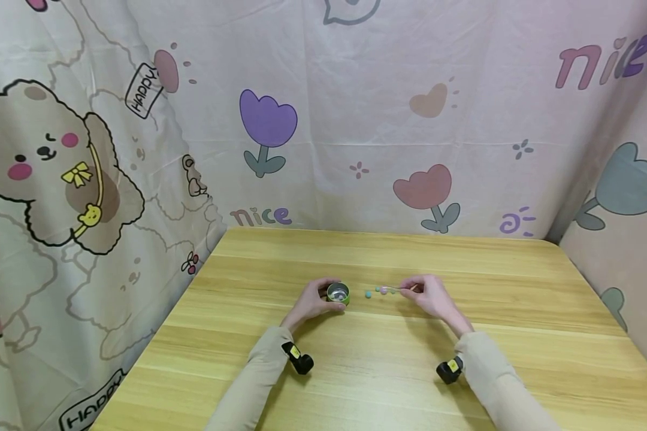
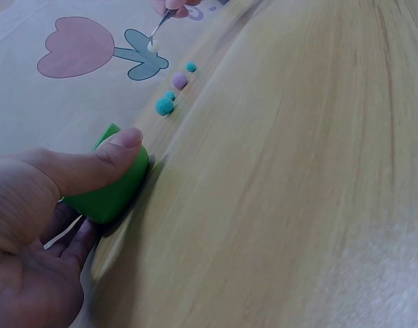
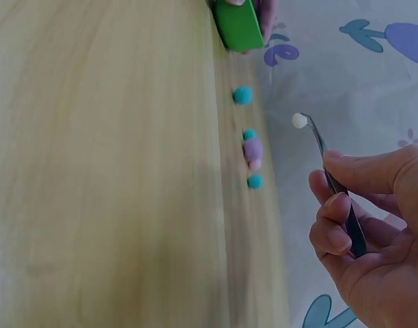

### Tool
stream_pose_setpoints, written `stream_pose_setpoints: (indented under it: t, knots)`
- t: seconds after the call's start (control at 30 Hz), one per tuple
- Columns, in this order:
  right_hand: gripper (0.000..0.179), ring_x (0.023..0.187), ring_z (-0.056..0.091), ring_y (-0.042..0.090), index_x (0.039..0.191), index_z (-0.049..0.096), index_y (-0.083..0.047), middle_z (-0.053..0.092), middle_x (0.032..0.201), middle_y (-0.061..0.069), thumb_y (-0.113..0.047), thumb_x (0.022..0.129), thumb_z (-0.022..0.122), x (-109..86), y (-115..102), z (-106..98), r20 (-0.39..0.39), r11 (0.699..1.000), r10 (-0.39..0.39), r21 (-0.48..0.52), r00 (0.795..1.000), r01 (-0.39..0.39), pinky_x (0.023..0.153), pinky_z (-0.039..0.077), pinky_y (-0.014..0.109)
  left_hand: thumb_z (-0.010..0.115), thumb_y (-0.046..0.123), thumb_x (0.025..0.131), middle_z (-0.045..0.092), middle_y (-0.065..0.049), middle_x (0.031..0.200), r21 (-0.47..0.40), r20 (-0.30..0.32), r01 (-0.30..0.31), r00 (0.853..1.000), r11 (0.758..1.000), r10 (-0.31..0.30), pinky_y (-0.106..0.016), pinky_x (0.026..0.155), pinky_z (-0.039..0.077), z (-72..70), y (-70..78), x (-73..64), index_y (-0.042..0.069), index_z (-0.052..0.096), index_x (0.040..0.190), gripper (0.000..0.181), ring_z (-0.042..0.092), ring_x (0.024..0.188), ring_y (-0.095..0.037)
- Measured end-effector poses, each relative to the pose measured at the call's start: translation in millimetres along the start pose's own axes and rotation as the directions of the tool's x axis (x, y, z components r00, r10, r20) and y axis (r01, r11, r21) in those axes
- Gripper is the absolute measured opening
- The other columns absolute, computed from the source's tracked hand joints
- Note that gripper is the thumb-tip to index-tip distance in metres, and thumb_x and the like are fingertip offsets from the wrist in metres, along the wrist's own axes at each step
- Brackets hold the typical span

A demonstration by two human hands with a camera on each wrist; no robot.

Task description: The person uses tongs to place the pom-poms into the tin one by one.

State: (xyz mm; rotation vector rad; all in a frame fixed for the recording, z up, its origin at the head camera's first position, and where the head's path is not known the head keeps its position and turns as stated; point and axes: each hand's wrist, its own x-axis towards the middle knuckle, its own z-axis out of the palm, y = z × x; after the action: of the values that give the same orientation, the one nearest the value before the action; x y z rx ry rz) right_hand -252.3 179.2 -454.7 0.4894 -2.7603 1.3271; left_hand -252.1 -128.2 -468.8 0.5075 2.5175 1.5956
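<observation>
Left hand: grasps the tin from the side, thumb on one wall, fingers round the other.
Right hand: grasps the tweezers, thumb and fingers closed round the shanks.
Tweezers: bent tips pinch the white ball, which is raised off the table.
Tin: green, upright on the table, mouth up, metallic inside; contents too small to identify.
Balls on table: roughly a row between tin and right hand. Large teal ball nearest the tin, then small teal ball, purple ball, pink ball and far teal ball. Purple and pink overlap in the right wrist view; contact cannot be told.
Risk, white ball: held only at the tips; a slackened pinch could drop it, and too hard a squeeze could shoot it out.
Risk, row: a low sweep of the tweezers might knock the loose balls and set them rolling.
Risk, tin: a jolt from the left hand could tilt it.
Surround: printed cloth behind the table.
</observation>
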Motion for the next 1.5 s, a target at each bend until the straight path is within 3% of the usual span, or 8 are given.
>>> stream_pose_setpoints:
  t: [0.23,0.43,0.6,0.8,1.13,1.33,1.5]
  knots:
    - [0.012,0.059,0.052,0.004,0.097,0.076,0.000,0.075,0.087,0.017,-0.009,0.090,0.072,4.2,-11,9,0.015,1.000,-0.012,0.018,1.000,0.012,0.050,0.041,0.018,0.082,-0.002,0.078,0.063,-0.030,0.129,-0.006,-0.012,0.012,1.000,1.000,-0.012,-0.056,0.105,0.051,3.2,-19.4,7.9,-0.009,0.056,0.134,0.062,0.062,0.117,-0.046]
    - [0.011,0.052,0.040,0.001,0.095,0.077,-0.004,0.074,0.089,0.019,-0.013,0.091,0.073,6.7,-19,17,0.043,0.999,-0.027,0.047,0.999,0.025,0.045,0.031,0.017,0.085,0.001,0.076,0.065,-0.024,0.128,0.012,-0.018,0.013,1.000,1.000,-0.013,-0.049,0.104,0.053,2.4,-22.1,7.1,-0.004,0.059,0.133,0.063,0.065,0.116,-0.039]
    - [0.011,0.056,0.047,0.003,0.095,0.077,-0.002,0.075,0.087,0.017,-0.010,0.090,0.072,9.6,-26,24,0.042,0.998,-0.038,0.054,0.998,0.036,0.048,0.036,0.017,0.086,0.004,0.077,0.065,-0.024,0.128,-0.007,-0.014,0.022,1.000,1.000,-0.022,-0.049,0.104,0.053,2.2,-23.3,7.8,-0.003,0.059,0.133,0.063,0.065,0.116,-0.039]
    - [0.011,0.060,0.053,0.008,0.096,0.076,0.001,0.074,0.087,0.023,-0.006,0.089,0.072,14.1,-34,33,0.063,0.996,-0.042,0.080,0.997,0.037,0.049,0.039,0.016,0.086,0.005,0.077,0.066,-0.023,0.128,0.007,-0.014,0.023,1.000,1.000,-0.023,-0.048,0.103,0.054,2.1,-22.1,6.9,-0.003,0.059,0.134,0.063,0.065,0.115,-0.038]
    - [0.011,0.066,0.065,0.032,0.096,0.075,0.003,0.076,0.087,0.019,-0.004,0.088,0.072,20.1,-43,46,0.086,0.992,-0.075,0.110,0.993,0.066,0.049,0.042,0.016,0.085,0.004,0.078,0.065,-0.025,0.129,-0.017,-0.006,0.014,1.000,1.000,-0.014,-0.050,0.104,0.053,2.5,-22.6,8.2,-0.004,0.058,0.135,0.064,0.065,0.117,-0.039]
    - [0.011,0.068,0.066,0.033,0.097,0.076,0.000,0.076,0.089,0.016,-0.005,0.089,0.072,24.0,-47,51,0.095,0.993,-0.059,0.105,0.994,0.049,0.050,0.043,0.017,0.086,0.007,0.077,0.065,-0.022,0.130,-0.002,-0.002,0.026,1.000,1.000,-0.026,-0.042,0.103,0.055,1.8,-23.9,9.2,-0.002,0.058,0.135,0.065,0.066,0.116,-0.035]
    - [0.012,0.070,0.066,0.033,0.098,0.076,0.001,0.076,0.090,0.017,-0.005,0.089,0.071,26.5,-49,55,0.099,0.994,-0.049,0.106,0.994,0.039,0.052,0.044,0.017,0.086,0.007,0.077,0.065,-0.023,0.130,-0.001,0.001,0.020,1.000,1.000,-0.020,-0.044,0.103,0.055,1.9,-24.3,9.1,-0.003,0.058,0.135,0.065,0.066,0.116,-0.035]
